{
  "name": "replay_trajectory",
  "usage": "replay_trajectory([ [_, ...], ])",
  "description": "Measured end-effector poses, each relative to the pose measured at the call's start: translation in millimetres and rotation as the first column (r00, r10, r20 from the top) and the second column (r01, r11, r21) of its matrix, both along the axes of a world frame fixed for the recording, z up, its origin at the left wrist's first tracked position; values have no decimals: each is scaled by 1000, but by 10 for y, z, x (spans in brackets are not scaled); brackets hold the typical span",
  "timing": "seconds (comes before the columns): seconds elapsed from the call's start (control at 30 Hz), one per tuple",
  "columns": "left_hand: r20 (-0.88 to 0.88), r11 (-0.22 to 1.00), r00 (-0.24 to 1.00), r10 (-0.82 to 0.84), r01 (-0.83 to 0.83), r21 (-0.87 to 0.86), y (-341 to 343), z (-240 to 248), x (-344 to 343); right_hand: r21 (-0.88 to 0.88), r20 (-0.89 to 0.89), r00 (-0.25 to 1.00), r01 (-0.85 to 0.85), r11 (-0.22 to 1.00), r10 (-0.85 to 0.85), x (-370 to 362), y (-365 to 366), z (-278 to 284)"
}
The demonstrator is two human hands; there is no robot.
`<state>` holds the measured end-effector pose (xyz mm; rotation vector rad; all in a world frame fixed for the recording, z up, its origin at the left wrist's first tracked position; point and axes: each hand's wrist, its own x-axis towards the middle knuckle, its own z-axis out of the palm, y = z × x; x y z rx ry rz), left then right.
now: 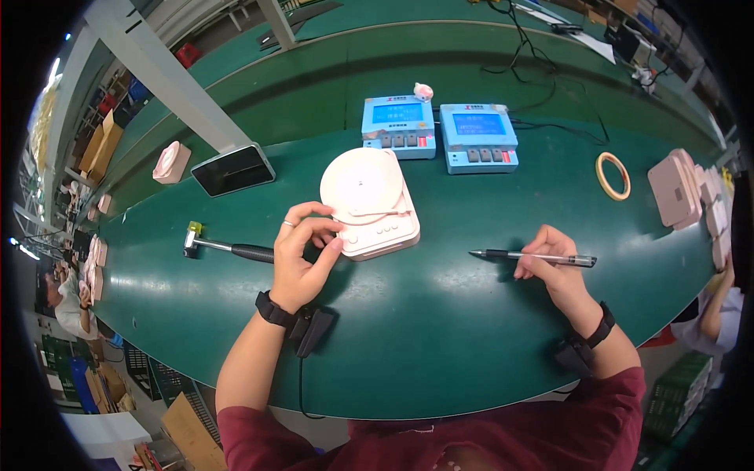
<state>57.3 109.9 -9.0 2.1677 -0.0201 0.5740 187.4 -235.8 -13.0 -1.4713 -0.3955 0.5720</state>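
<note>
A pale pink toy-like record player (373, 196) with a round platter, a tonearm and small round buttons lies on the green table. My left hand (302, 255) is curled at its left front corner, thumb and fingers gripping the edge; the exact contact underneath is hidden. To the right, my right hand (554, 271) pinches a black-and-clear pen (542, 257) above the tabletop, its dark tip pointing left. Beyond the record player stand two light-blue testers, a left one (399, 125) and a right one (479, 137), both with lit blue screens.
A hammer (232, 248) lies left of my left hand. Behind it a phone-like dark screen (233, 170) leans against a post. A tape roll (613, 176) and another pink device (675, 192) sit at the right. Cables trail across the back. Other people work at both sides.
</note>
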Motion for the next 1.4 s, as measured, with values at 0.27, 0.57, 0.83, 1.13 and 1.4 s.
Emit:
replay_trajectory([
  [0.27, 59, 988, 995, 80, -87, 129, 41, 38, -287, -7, 128, 990, -53, 999, 53, -83, 76, -140],
  [0.57, 57, 993, 997, -46, 52, -107, -33, -4, -196, 128, 111, 991, 62, 990, -77, 39, -123, -305],
  [0.83, 47, 991, 998, -52, 58, -117, 29, -37, -152, 196, 181, 971, 120, 973, -157, 220, -128, -374],
  [1.13, 43, 995, 998, -44, 47, -86, -12, -60, -198, 193, 124, 960, 227, 955, -253, 91, -90, -281],
  [1.4, 48, 1000, 999, -13, 14, -14, 24, -48, -156, 164, 155, 969, 167, 972, -193, 136, -123, -298],
])
